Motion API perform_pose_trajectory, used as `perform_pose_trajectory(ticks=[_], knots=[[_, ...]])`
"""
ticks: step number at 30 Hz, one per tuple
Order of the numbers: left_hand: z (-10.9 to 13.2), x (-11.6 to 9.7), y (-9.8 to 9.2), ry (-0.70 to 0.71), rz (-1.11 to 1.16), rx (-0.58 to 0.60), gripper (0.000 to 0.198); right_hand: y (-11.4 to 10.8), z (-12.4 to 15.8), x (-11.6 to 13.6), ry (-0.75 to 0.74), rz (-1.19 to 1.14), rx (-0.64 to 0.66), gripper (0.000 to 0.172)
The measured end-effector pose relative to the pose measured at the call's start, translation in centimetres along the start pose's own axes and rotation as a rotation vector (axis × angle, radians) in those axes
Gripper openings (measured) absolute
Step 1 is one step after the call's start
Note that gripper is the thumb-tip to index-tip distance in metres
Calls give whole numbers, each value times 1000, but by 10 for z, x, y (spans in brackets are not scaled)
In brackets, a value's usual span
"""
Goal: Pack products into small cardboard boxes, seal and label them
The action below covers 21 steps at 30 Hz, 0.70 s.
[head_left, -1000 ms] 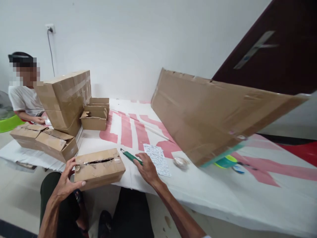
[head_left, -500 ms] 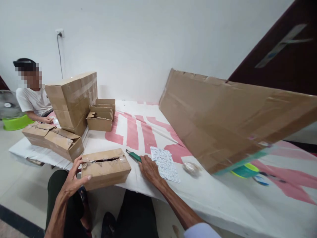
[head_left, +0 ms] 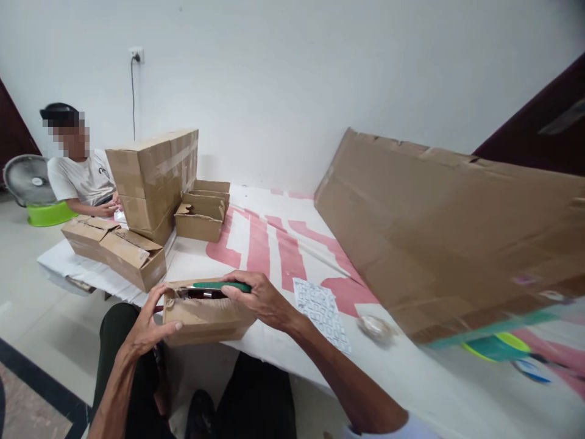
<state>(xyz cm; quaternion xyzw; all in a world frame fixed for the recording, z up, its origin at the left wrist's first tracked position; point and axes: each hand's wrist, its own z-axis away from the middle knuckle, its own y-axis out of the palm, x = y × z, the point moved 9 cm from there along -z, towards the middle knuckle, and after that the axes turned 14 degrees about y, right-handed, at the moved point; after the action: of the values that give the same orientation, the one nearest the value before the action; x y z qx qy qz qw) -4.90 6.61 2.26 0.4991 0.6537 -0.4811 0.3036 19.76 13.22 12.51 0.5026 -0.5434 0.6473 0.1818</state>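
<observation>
A small cardboard box (head_left: 205,326) sits at the table's front edge, its top split along a torn slit with something dark and shiny showing inside. My left hand (head_left: 148,323) grips the box's left end, thumb on the front side and fingers at the top corner. In my right hand (head_left: 262,299) is a green utility knife (head_left: 214,285), lying along the slit and pointing left. The right fingers rest over the box's right top, and whether the blade touches the cardboard I cannot tell.
Two closed boxes (head_left: 132,256) and a stack of taped cartons (head_left: 159,177) stand left, with open boxes (head_left: 201,222) beside them. A printed sheet (head_left: 320,311), a tape roll (head_left: 375,328) and a large cardboard panel (head_left: 439,238) are right. Another person (head_left: 82,177) sits far left.
My right hand has lifted the utility knife from the table and brought it left over the box's slit. The slit gapes wider. My left hand stays on the box, and the view has shifted left.
</observation>
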Motion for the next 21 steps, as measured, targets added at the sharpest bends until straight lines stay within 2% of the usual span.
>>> perform_pose_trajectory(ticks=[8,13,15,17,19,21], knots=[[2,-2,3,14,36,13,82,22,-19,22,-97,148,89,20],[2,0,2,5,26,12,81,20,-19,27,-101,263,112,19],[2,1,1,4,8,9,80,4,-15,21,-58,295,105,19],[2,3,0,1,-4,3,81,-21,-7,7,25,306,80,20],[1,4,-1,3,-11,-2,83,-51,3,-15,129,288,27,24],[-1,2,0,13,-9,3,85,-80,16,-43,219,241,-80,29]])
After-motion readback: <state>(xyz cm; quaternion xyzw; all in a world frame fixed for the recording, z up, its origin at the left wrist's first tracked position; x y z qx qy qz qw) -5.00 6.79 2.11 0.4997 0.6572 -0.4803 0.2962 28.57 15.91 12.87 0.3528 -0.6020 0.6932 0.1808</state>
